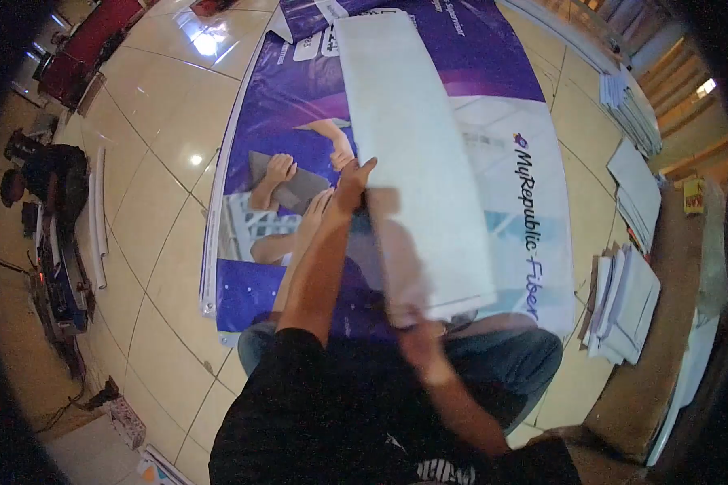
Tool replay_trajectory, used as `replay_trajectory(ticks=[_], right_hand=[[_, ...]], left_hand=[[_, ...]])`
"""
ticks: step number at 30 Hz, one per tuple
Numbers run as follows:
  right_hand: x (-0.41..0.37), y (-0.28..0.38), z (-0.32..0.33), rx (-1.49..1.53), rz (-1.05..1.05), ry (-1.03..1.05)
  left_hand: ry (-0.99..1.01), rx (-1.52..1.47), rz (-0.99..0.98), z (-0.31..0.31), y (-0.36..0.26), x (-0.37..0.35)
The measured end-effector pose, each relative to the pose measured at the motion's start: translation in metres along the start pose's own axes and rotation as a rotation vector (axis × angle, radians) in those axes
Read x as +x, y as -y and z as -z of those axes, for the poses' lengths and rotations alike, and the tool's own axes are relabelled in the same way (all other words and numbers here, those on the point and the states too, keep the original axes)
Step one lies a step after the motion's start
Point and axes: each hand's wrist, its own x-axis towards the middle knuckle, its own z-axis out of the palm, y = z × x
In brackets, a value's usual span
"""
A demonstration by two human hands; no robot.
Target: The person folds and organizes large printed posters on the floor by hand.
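A long folded white sheet (421,145) lies lengthwise over a purple and white printed banner (493,48) on the floor. My left hand (354,179) is at the sheet's left edge, about halfway along, its thumb against the edge; its grip is partly hidden. Close to my lap, my right hand (416,327) is at the sheet's near end, blurred, with its fingers hard to make out. The banner shows printed hands and the words "MyRepublic Fiber" on its right part.
Stacks of white sheets (623,303) and more papers (629,109) lie on the right, beside a brown cardboard piece (663,323). White rolled tubes (99,214) and dark items (57,194) are at the left. Glossy tiles (158,162) form the floor.
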Motion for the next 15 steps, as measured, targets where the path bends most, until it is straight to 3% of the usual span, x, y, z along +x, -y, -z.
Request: replay_trajectory(ticks=[1,2,3,4,6,7,8,9,10,11,13,15], right_hand=[[-0.001,-0.045,-0.028,-0.057,0.006,-0.083],[0.006,-0.082,-0.012,-0.757,0.096,0.203],[0.004,-0.094,-0.006,-1.106,0.107,0.340],[0.002,-0.106,-0.001,-1.437,0.167,0.488],[-0.015,-0.050,-0.059,-1.283,-0.200,0.528],[-0.022,-0.019,-0.071,-1.509,-0.203,0.426],[0.014,-0.007,-0.015,-1.532,-0.009,0.398],[0.010,0.029,-0.017,-1.110,0.071,0.129],[0.035,0.059,0.000,-1.390,0.334,-0.097],[0.016,0.086,-0.039,-1.596,0.641,-0.363],[0.046,0.091,-0.025,-1.667,0.580,-0.571],[0.057,0.091,-0.018,-1.797,0.567,-0.553]], left_hand=[[0.001,0.021,0.083,0.014,-0.009,-0.027],[0.001,0.039,0.168,0.026,-0.008,-0.050],[0.009,0.041,0.181,0.039,0.001,-0.069],[-0.123,0.386,-0.217,0.053,0.012,-0.085],[-0.240,0.726,-0.622,0.073,0.045,-0.124],[-0.087,0.432,-0.253,0.081,0.071,-0.147],[0.059,0.130,0.106,0.086,0.081,-0.158],[0.055,0.125,0.105,0.086,0.076,-0.162],[0.053,0.228,0.149,0.083,0.068,-0.169],[0.048,0.330,0.198,0.081,0.064,-0.178],[0.023,0.314,0.155,0.079,0.085,-0.173],[0.011,0.308,0.105,0.076,0.080,-0.175]])
